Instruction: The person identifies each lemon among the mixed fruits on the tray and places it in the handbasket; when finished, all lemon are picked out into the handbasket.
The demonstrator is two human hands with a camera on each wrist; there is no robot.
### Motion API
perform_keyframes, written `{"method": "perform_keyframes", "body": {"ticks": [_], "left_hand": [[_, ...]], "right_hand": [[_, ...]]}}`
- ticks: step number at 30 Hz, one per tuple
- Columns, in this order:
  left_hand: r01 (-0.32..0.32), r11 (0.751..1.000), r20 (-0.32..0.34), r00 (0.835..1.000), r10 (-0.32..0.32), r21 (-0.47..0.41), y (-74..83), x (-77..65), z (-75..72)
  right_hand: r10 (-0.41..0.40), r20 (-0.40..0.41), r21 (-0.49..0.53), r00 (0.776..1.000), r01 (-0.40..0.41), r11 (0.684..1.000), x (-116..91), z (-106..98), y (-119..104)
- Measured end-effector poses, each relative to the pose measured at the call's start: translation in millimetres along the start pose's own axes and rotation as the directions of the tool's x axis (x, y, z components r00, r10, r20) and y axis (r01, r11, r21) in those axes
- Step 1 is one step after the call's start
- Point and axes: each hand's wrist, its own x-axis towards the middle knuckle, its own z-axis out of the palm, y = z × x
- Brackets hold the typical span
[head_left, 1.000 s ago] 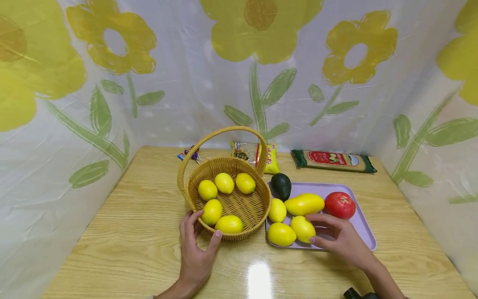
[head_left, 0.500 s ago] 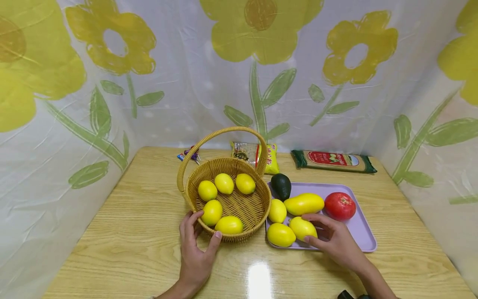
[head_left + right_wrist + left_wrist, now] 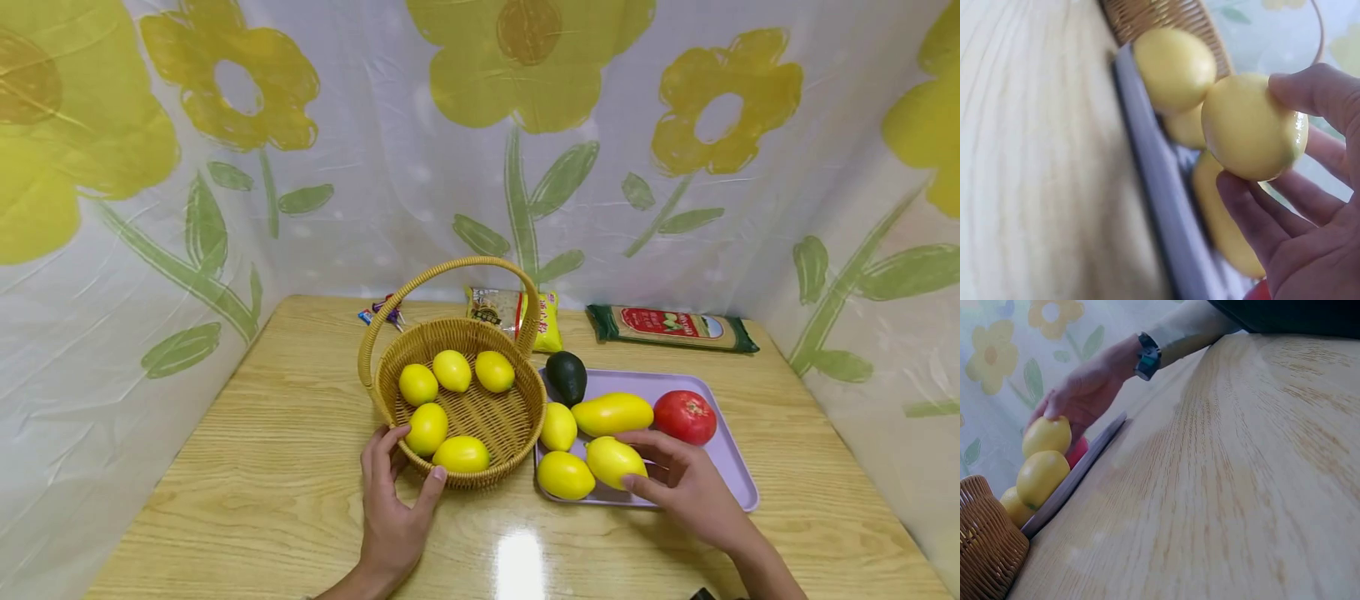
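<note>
Over the front of the lilac tray (image 3: 738, 471), my right hand (image 3: 693, 492) pinches a lemon (image 3: 617, 462) between thumb and fingers. In the right wrist view, this lemon (image 3: 1250, 128) appears raised above the tray. Two more lemons, one in front (image 3: 566, 476) and one behind (image 3: 558, 427), lie at the tray's left end, near a yellow mango (image 3: 613, 414). My left hand (image 3: 395, 508) holds the near left rim of the wicker basket (image 3: 495, 421), thumb at the front. Several lemons (image 3: 461, 454) lie inside the basket.
A dark green avocado (image 3: 567, 377) and a red pomegranate-like fruit (image 3: 685, 417) are at the tray's back left and right. Wrapped candies (image 3: 386, 311), a yellow food packet (image 3: 547, 321) and a green-ended noodle packet (image 3: 671, 327) lie along the back. The basket's handle (image 3: 465, 262) arches upright.
My right hand has taken a firmer pinch on the lemon, which has turned and shifted slightly right. The left hand and basket stay in place.
</note>
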Motion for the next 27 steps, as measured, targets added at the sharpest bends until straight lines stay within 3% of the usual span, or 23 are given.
{"method": "perform_keyframes", "body": {"ticks": [6, 12, 20, 27], "left_hand": [[-0.003, 1.0, 0.0, 1.0, 0.003, -0.006, 1.6, -0.3, 0.4], [0.001, 1.0, 0.001, 1.0, -0.001, 0.0, 1.4, -0.5, -0.2], [0.006, 1.0, 0.001, 1.0, -0.006, 0.014, 1.2, -0.2, -0.5], [0.001, 1.0, 0.0, 1.0, -0.001, 0.008, 0.8, -0.2, 0.0]], "right_hand": [[-0.057, 0.041, -0.025, 0.998, 0.058, 0.998, 4.3, -10.3, -18.4], [-0.144, 0.105, 0.006, 0.984, 0.144, 0.99, 23.1, -12.8, -39.9], [-0.176, 0.192, -0.005, 0.965, 0.18, 0.984, 55.3, 4.6, -56.7], [-0.247, 0.29, -0.046, 0.925, 0.271, 0.961, 86.4, 21.0, -69.3]]}}
